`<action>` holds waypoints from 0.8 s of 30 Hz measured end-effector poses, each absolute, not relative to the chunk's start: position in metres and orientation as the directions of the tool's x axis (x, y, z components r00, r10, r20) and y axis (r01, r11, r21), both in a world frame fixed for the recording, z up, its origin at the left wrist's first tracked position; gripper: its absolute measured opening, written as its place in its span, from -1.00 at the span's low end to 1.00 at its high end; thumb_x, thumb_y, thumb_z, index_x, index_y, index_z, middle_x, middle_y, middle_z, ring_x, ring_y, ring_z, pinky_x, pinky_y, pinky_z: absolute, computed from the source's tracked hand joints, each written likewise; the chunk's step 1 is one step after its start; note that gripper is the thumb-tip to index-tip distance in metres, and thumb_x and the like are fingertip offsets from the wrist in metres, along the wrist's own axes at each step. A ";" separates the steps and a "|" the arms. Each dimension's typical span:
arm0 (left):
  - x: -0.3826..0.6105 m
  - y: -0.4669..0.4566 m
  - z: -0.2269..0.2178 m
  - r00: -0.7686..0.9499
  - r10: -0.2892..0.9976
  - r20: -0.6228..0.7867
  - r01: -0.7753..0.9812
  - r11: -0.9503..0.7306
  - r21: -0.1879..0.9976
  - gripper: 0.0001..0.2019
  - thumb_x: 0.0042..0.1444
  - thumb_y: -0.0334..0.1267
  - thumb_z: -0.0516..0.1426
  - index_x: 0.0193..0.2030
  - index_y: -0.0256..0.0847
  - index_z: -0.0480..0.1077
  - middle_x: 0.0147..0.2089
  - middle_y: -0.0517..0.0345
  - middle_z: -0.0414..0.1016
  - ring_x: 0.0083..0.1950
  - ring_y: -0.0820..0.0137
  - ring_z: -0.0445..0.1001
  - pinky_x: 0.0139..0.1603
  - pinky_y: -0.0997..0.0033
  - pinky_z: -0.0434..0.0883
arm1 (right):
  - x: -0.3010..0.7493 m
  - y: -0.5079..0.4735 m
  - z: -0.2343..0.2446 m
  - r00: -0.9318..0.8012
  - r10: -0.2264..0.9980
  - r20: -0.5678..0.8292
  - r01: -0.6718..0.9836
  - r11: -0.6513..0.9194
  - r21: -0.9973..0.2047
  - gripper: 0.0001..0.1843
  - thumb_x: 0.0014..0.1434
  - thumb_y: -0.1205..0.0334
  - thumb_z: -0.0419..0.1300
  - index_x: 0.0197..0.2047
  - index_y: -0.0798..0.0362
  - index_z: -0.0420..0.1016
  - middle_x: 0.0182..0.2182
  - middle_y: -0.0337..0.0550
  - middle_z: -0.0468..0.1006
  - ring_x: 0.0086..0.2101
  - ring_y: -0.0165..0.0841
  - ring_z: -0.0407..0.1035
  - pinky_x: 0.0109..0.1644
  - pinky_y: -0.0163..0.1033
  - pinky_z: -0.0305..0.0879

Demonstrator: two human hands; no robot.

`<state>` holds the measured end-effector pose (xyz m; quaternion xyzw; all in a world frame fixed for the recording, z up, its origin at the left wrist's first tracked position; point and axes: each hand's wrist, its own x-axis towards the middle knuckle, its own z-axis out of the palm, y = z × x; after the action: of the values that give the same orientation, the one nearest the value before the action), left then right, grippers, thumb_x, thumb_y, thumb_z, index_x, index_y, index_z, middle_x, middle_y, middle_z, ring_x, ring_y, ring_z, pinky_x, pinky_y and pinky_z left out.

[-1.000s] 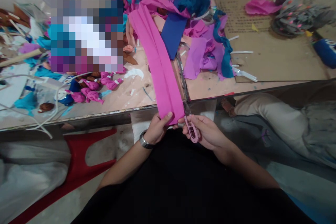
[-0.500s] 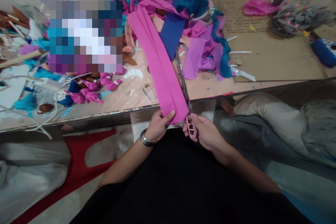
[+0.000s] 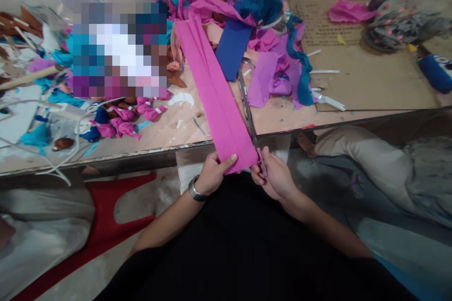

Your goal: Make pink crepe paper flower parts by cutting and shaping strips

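A long folded strip of pink crepe paper (image 3: 222,99) runs from the pile at the back of the table down past its front edge. My left hand (image 3: 213,171) pinches the near end of the strip, thumb on top. At the strip's right corner my right hand (image 3: 277,174) is closed around a small pink-handled utility knife (image 3: 262,162). Its blade end points up and away, beside or behind the paper's right edge; whether it touches the paper I cannot tell. A piece of blue paper (image 3: 233,49) lies just right of the strip.
Purple crepe paper (image 3: 263,77) and teal scraps lie right of the strip. Small pink wrapped bundles (image 3: 123,127) and a white cable (image 3: 76,141) are at left. A cardboard sheet (image 3: 370,75) covers the right side. A red stool (image 3: 106,202) stands below left; a person's leg (image 3: 356,150) is at right.
The knife has turned in my right hand, so its handle shows more edge-on. The strip's near end has shifted slightly right and down. My left hand keeps its pinch.
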<state>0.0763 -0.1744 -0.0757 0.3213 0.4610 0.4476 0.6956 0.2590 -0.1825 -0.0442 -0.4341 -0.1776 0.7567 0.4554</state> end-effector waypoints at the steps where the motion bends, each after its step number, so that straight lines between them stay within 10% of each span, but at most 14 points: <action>1: 0.075 -0.175 -0.078 0.176 0.921 -0.347 -0.304 0.386 0.871 -0.59 0.09 0.04 0.46 -0.17 -0.31 0.66 -0.33 0.03 0.67 -0.41 0.40 0.55 -0.37 0.42 0.55 | 0.260 -0.182 -0.043 -0.235 0.824 -0.516 -0.552 -0.550 -0.627 -0.33 0.07 -0.39 0.48 -0.39 0.05 0.37 -0.61 -0.36 0.38 -0.72 -0.56 0.13 -0.63 -0.38 -0.03; 6: 0.069 -0.176 -0.082 0.110 0.959 -0.263 -0.170 0.279 0.945 -0.60 0.09 0.01 0.47 -0.08 -0.27 0.69 -0.09 -0.01 0.74 -0.18 0.33 0.64 -0.03 0.35 0.58 | 0.262 -0.182 -0.038 -0.414 0.697 -0.586 -0.579 -0.698 -0.421 -0.37 0.14 -0.30 0.47 -0.40 0.08 0.35 -0.59 -0.42 0.30 -0.69 -0.63 -0.05 -0.60 -0.42 -0.10; 12: 0.066 -0.177 -0.078 0.124 0.963 -0.237 -0.054 0.245 0.968 -0.60 0.12 0.05 0.44 -0.15 -0.31 0.69 -0.18 0.02 0.72 -0.26 0.36 0.57 -0.12 0.37 0.53 | 0.259 -0.186 -0.035 -0.524 0.638 -0.564 -0.590 -0.750 -0.300 -0.40 0.29 -0.30 0.34 -0.42 0.06 0.32 -0.62 -0.44 0.18 -0.65 -0.58 -0.17 -0.58 -0.39 -0.17; 24: 0.079 -0.165 -0.066 0.061 0.909 -0.412 -0.411 0.399 0.820 -0.54 -0.06 0.07 0.53 -0.22 -0.30 0.67 -0.20 0.01 0.73 -0.28 0.38 0.60 -0.17 0.41 0.56 | 0.260 -0.198 -0.033 -0.490 0.692 -0.530 -0.494 -0.722 -0.485 -0.22 0.19 -0.48 0.33 -0.54 0.02 0.14 -0.62 -0.47 0.00 -0.63 -0.58 -0.18 -0.53 -0.32 -0.20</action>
<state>0.0791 -0.1653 -0.0657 0.2569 0.4851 0.4842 0.6814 0.2603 -0.1977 -0.0331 -0.3662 -0.1353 0.8525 0.3476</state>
